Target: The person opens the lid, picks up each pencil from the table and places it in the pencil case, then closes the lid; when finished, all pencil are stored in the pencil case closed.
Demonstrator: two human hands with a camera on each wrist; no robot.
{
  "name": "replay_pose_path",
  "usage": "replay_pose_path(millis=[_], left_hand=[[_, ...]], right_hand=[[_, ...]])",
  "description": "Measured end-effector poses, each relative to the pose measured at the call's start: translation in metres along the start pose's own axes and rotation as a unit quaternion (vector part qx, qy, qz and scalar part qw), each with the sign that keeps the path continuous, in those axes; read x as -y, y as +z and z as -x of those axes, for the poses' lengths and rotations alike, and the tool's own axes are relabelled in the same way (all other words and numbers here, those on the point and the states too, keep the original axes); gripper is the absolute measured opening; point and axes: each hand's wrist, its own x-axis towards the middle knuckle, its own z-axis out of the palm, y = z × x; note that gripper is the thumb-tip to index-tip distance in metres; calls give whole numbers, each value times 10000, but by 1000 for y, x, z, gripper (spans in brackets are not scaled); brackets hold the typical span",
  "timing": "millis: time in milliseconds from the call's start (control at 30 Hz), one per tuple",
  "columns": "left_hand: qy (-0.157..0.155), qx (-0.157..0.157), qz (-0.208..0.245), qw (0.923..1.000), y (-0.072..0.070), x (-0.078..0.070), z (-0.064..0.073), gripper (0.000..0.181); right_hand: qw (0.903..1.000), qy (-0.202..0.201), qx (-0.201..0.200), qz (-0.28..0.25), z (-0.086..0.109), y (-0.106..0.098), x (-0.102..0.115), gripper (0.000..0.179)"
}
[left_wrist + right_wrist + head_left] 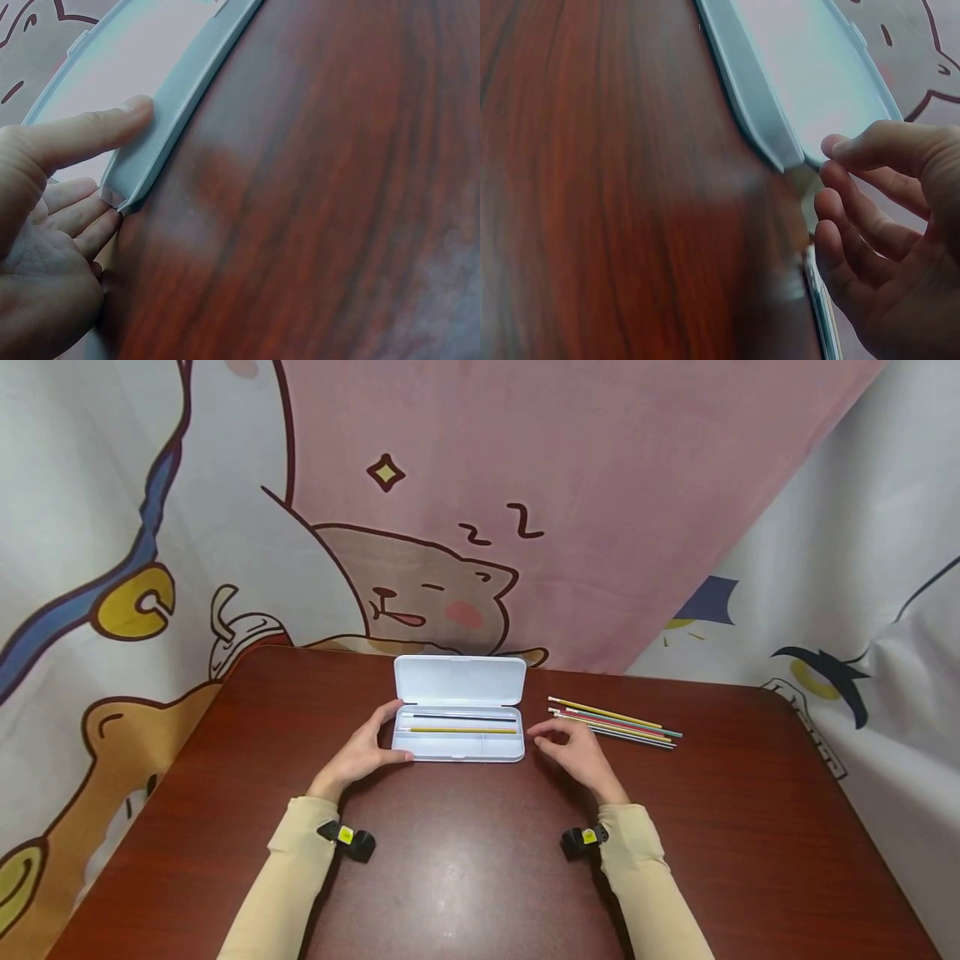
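through my cameras i see the thumb of the left hand (367, 747) at the front rim of the white pencil case (438, 747), with the fingers at its left end, so this hand holds the case between them. the fingers of the right hand (573, 752) are bent loosely near the right end; thumb and forefinger come close together (whether their tips meet, i cannot tell). the case lies on the brown table (450, 877), its lid (460, 681) raised at the back. in its long back compartment are one dark pencil (468, 718) and one yellow pencil (461, 730), the yellow one nearer to the divider. just beyond the right hand lies a loose bundle of coloured pencils (618, 725). behind the table hangs a printed cloth (585, 527) with a sleeping animal.
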Motion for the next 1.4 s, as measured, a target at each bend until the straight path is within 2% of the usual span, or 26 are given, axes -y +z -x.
replay_pose_path(millis=[433,633,800,1133,1400], left_hand=[[-30,20,-4,10000,0,-2,0,94],[-39,26,-32,10000,0,-3,1,93],[-49,12,-12,10000,0,-3,0,93],[-31,6,-30,10000,0,-4,0,93],[-67,13,-38,10000,0,-2,0,94]], right_hand=[[9988,-125,-177,431,12,-31,-27,16],[9990,-81,-188,388,16,-45,-36,18],[9987,-15,-211,454,19,-56,-41,20],[9940,240,-344,1006,28,-82,-51,23],[9922,336,-450,1113,38,-97,-62,24]])
